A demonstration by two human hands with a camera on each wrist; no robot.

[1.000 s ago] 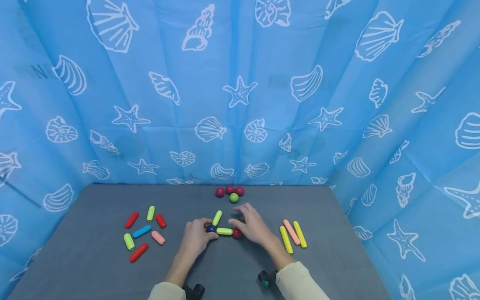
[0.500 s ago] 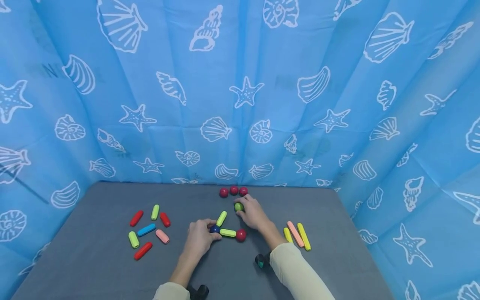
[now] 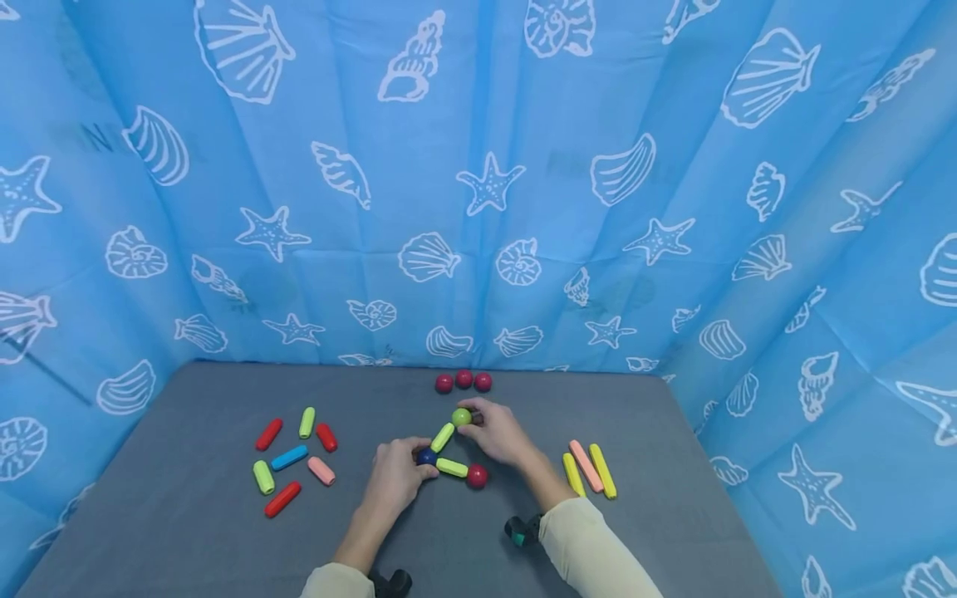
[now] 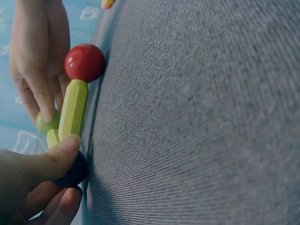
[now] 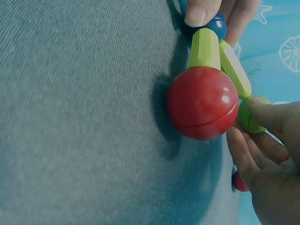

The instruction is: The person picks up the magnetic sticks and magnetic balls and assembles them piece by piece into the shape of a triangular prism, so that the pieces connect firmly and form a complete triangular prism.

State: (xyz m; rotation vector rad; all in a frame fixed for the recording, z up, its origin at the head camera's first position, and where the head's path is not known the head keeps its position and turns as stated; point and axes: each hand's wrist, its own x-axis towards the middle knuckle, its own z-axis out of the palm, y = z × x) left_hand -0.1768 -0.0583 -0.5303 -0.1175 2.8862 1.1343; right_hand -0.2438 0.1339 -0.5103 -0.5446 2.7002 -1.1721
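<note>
Head view: in the lower centre of the frame the left hand (image 3: 395,477) pinches a dark blue ball (image 3: 426,456) on the grey surface (image 3: 187,531). Two lime sticks leave this ball: one lime stick (image 3: 452,468) goes right to a red ball (image 3: 476,476), the other lime stick (image 3: 443,437) goes up-right to a green ball (image 3: 461,417). The right hand (image 3: 501,432) has its grip around the green ball w/ thumb and fingertips (the ball touches the stick's upper end). Three dark red balls (image 3: 463,381) sit in a row at the surface's far edge, just above. At lower left lies a loose group of sticks (image 3: 292,458): red, lime, blue, pink. At lower right, three sticks (image 3: 587,469) lie side by side: yellow, pink, yellow. Blue shell-print cloth (image 3: 478,183) fills the upper frame.
</note>
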